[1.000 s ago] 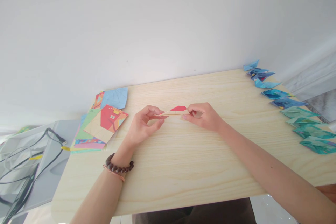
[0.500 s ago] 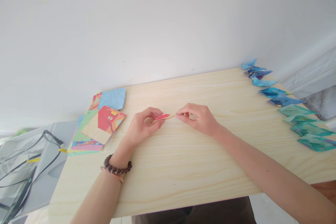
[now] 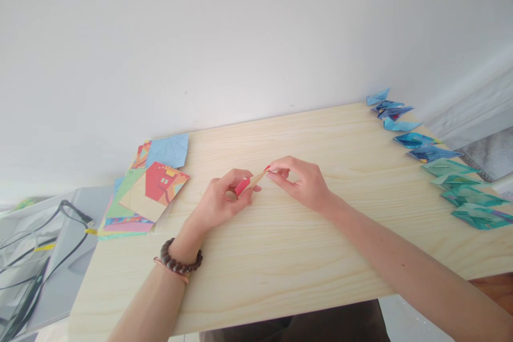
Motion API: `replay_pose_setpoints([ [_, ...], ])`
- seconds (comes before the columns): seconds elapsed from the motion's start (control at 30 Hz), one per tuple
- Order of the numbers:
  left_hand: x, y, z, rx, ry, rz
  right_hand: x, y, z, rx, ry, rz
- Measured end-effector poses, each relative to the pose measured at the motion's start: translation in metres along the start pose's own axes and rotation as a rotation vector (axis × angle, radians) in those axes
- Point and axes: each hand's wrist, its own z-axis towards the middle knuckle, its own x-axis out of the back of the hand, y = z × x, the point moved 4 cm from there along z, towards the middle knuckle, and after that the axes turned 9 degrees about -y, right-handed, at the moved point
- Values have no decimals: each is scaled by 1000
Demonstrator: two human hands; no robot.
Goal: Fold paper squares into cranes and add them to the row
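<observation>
Over a wooden table (image 3: 280, 267), both hands (image 3: 224, 196) (image 3: 303, 184), pinching folded red-and-cream paper (image 3: 256, 179).

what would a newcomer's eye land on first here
Probably the folded red-and-cream paper held by the left hand and right hand near the middle of the wood-grain table. Next, the blue and green origami pieces lined up along its right edge, then the colourful paper sheets piled at its left.

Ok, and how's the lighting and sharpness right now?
Head view: soft, diffuse light, shadows faint, the flat white wall palest near the pale wood-grain table; head view: slight haze, the slim red-and-cream folded paper too small to judge for blur.
</observation>
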Motion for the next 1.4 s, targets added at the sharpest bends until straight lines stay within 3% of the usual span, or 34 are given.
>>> replay_pose_setpoints([
  [0.3, -4, 0, -1, -27, -124, -60, 0, -3, -1, 12, -7, 20],
  [0.6, -6, 3, 1, -58, 41, -120, -2, -4, -2, 51, -17, 45],
  [1.0, -8, 1, 1, -20, -21, -191, -1, -7, -1, 45, -6, 26],
  [1.4, -12, 2, 0, -44, 64, -232, -4, -7, -2, 10, 1, 71],
])
